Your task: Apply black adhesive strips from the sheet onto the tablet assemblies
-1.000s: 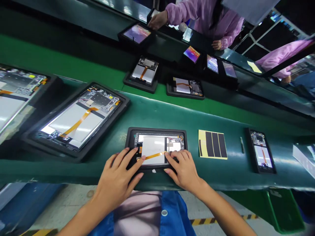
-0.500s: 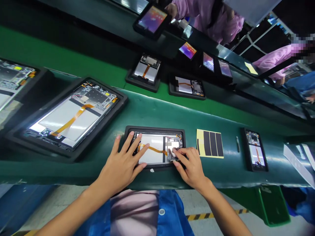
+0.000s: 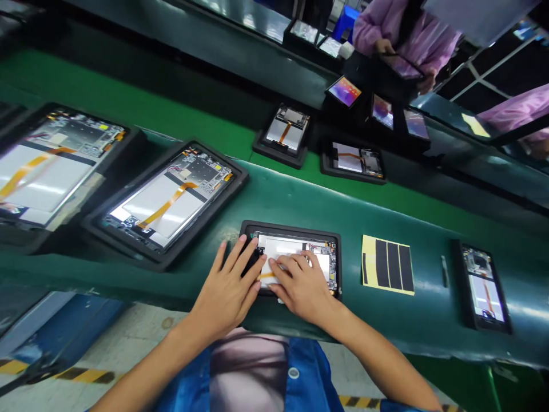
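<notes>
An opened tablet in a black tray [image 3: 330,237] lies on the green bench right in front of me, showing its silver battery plate, a circuit board and an orange flex cable. My left hand [image 3: 227,292] rests on the tray's left end, fingers spread and flat. My right hand [image 3: 300,283] lies over the middle of the tablet, fingers stretched out and pressing on the battery plate and the cable. Neither hand holds anything.
A yellow sheet with black strips [image 3: 388,264] lies right of the tray, then a small pen-like tool [image 3: 445,270] and another opened device [image 3: 484,286]. Larger opened tablets [image 3: 169,200] lie left. More trays [image 3: 285,131] sit on the conveyor. People in pink coats [image 3: 403,28] work opposite.
My right hand has slid left from the circuit board end onto the middle of the tablet. My left hand stays at the left end. The view has shifted left.
</notes>
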Tool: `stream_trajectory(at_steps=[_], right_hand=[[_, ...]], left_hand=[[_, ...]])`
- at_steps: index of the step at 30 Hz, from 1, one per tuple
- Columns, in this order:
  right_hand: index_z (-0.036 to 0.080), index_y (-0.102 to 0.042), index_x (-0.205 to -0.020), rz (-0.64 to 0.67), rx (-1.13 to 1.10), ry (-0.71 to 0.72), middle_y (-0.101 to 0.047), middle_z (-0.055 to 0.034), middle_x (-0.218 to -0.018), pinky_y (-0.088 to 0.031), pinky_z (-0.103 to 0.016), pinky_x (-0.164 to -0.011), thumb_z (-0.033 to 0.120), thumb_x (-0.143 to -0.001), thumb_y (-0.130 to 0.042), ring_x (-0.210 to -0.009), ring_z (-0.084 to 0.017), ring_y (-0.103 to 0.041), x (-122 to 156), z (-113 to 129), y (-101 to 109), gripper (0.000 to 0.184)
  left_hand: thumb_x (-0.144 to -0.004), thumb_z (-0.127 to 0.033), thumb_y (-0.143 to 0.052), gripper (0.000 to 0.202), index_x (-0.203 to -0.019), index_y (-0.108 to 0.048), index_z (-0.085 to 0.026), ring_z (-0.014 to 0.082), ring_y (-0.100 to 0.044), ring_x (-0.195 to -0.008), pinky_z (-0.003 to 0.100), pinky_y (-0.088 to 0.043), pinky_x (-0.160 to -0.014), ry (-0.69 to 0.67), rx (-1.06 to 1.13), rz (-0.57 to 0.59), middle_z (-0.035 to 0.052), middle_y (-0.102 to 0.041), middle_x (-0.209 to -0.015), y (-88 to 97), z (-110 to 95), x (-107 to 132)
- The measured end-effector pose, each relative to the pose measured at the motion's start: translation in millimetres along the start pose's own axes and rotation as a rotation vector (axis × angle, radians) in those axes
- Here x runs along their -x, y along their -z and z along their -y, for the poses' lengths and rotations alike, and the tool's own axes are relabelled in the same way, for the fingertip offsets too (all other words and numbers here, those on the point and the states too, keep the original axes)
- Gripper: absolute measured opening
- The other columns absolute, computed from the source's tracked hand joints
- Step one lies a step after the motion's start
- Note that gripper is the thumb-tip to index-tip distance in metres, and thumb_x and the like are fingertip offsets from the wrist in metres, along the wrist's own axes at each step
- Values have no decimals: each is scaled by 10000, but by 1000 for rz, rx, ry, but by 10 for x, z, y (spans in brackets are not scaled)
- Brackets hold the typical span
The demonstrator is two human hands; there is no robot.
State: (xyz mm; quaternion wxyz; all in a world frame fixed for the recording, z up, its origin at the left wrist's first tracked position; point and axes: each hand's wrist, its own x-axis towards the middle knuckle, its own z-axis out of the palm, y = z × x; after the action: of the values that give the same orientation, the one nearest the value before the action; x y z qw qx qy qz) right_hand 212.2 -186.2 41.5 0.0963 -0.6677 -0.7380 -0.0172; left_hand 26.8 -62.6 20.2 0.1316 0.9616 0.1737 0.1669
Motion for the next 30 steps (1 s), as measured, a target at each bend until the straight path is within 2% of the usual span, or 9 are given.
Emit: stream_trajectory(at_steps=[2,5,8,11,13,16,23,27,30], right_hand=[[149,-631,-1337,19,36,9,-722,-99,-1211,-366,-460,-1018,414,-1058,-541,-1052,-258,-585,1,1,-17,396],[148,-636,-1331,3,78,18,-724,-98,-1203,-371,-451,-999,420,-1066,-527,-1036,-253,-582,12,6,-2,395],[186,-601,-1387,7,66,73,-713,-84,-1236,-374,-450,-993,434,-1072,-511,-1038,-247,-577,13,22,26,411],[205,-590,-1401,57,42,162,-695,-75,-1283,-374,-444,-1014,499,-1069,-504,-1060,-242,-566,21,37,34,452],[177,-602,-1384,74,57,150,-692,-95,-1282,-370,-449,-1025,563,-1053,-505,-1078,-254,-560,38,38,26,517],[148,-604,-1383,56,87,51,-695,-122,-1261,-359,-466,-1030,591,-1025,-548,-1095,-275,-562,70,22,16,573],[174,-621,-1372,36,108,19,-696,-118,-1272,-358,-463,-1036,577,-1049,-493,-1098,-272,-562,43,4,9,532],[188,-620,-1378,41,118,39,-694,-110,-1293,-364,-454,-1030,582,-1056,-472,-1092,-265,-566,-16,16,-6,530],[172,-623,-1373,28,118,54,-700,-112,-1276,-365,-449,-1027,575,-1062,-463,-1094,-265,-564,-36,18,-11,534]], left_hand=[[-1018,-240,-464,348,-1315,-630,-168,361,-353,-1544,630,-326,-1235,53,2,-62,183,-496,-1580,43,46,26],[-985,-199,-513,195,-1084,-678,-171,357,-437,-1491,611,-365,-1219,126,19,-135,182,-562,-1507,79,89,11],[-966,-209,-542,133,-939,-670,-184,369,-472,-1461,617,-390,-1199,176,38,-144,172,-585,-1476,71,92,-58],[-961,-223,-537,149,-880,-659,-192,371,-478,-1456,615,-397,-1194,210,33,-122,161,-589,-1473,46,70,-137],[-952,-235,-541,154,-857,-655,-193,378,-472,-1459,615,-397,-1194,229,22,-102,163,-582,-1481,38,50,-182],[-939,-266,-561,161,-828,-654,-195,394,-468,-1460,625,-394,-1190,251,2,-81,164,-583,-1480,44,14,-247],[-885,-258,-612,131,-795,-682,-194,407,-531,-1397,632,-423,-1145,288,-46,-86,165,-650,-1392,57,-38,-372],[-911,-204,-560,151,-864,-703,-199,354,-551,-1390,597,-421,-1162,261,6,-118,124,-683,-1362,72,17,-305],[-954,-206,-540,206,-1003,-740,-205,329,-508,-1439,566,-390,-1201,173,53,-131,119,-651,-1421,100,49,-173]])
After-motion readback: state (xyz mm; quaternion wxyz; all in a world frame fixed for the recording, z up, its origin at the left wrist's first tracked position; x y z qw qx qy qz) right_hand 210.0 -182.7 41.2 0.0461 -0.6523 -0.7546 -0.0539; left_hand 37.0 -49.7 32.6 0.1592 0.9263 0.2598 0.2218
